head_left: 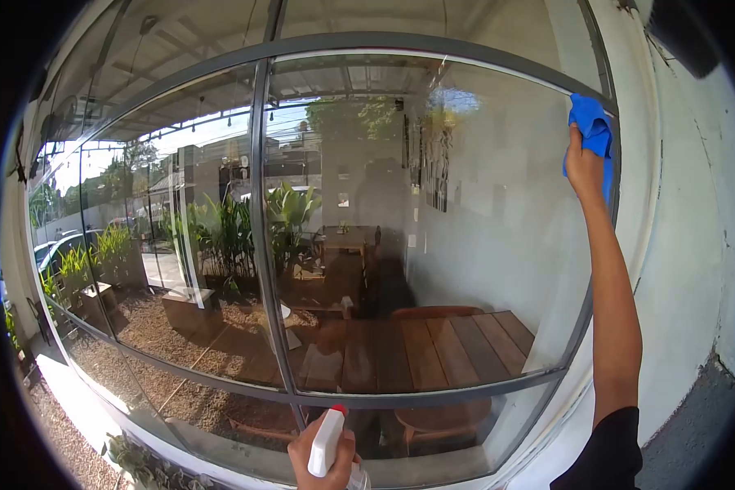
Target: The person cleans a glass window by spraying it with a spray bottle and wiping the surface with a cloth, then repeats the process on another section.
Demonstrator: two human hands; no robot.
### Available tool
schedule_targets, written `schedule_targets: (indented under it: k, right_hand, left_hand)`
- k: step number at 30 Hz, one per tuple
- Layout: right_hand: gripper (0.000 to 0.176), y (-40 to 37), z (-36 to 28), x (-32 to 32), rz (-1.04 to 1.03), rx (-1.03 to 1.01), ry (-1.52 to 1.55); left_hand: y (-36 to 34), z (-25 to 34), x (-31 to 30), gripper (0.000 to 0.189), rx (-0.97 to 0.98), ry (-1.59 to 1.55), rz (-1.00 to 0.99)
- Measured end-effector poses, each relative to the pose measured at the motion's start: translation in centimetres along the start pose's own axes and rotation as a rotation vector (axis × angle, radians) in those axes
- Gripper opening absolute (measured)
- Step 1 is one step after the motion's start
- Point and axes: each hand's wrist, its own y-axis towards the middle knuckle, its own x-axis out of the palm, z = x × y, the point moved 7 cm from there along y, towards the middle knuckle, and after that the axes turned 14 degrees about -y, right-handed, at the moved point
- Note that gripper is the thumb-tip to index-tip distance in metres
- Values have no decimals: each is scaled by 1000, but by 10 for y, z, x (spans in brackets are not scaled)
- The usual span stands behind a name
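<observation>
The right arm (615, 302) reaches high, left grip (333, 476) curled low.

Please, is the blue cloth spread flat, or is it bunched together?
Bunched, not spread flat: the blue cloth shows creases and overlapping folds at the right hand, and a loose part hangs beside the wrist.

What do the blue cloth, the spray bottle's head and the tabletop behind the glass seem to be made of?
Blue cloth: matte fabric, perhaps microfibre, bunching in soft folds.
Spray head: probably moulded plastic, smooth and white with a red tip.
Tabletop: likely wood, in brown planks of differing tones; sheen hard to judge.
</observation>
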Motion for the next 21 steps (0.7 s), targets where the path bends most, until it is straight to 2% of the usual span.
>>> schedule_targets:
  k: [1, 3, 5, 6, 8, 10, 11, 15, 16, 18, 19, 21]
  right_hand:
    - [41, -4, -11, -3, -3, -2, 4]
    - [38, -11, -40, -12, -56, 16, 234]
    - [38, -16, -72, -1, -71, -57, 186]
    - [37, -20, -94, 3, -86, -129, 135]
    - [36, -25, -139, 6, -75, -133, 176]
    - [34, -30, -187, 8, -20, -166, 185]
    - [33, -33, -211, 9, 40, -211, 189]
    - [35, -47, -304, 10, -14, -267, 116]
    - [31, -49, -320, 15, 56, -258, 54]
    - [29, -56, -345, 16, 17, -186, 48]
    - [30, -60, -355, 13, 48, -184, 127]
    - [31, -71, -382, 9, 115, -222, 242]
  left_hand:
    - [-11, -15, -6, 28, 38, -45, -8]
    - [-26, -27, -16, 26, -44, -45, 37]
    - [-43, -52, -32, 24, -55, -41, 50]
    - [-47, -60, -36, 23, -64, 37, -6]
    - [-53, -68, -43, 22, -74, 115, -67]
    - [-59, -59, -47, 21, 74, 152, -36]
    - [-63, -70, -52, 22, -35, 177, -72]
    - [-71, -80, -65, 23, -138, 196, -93]
    - [-72, -80, -65, 23, -133, 205, -107]
    - [-81, -87, -68, 25, -147, 124, -84]
    - [-93, -112, -74, 27, -195, 193, -88]
    - [-110, -142, -77, 27, -234, 129, -47]
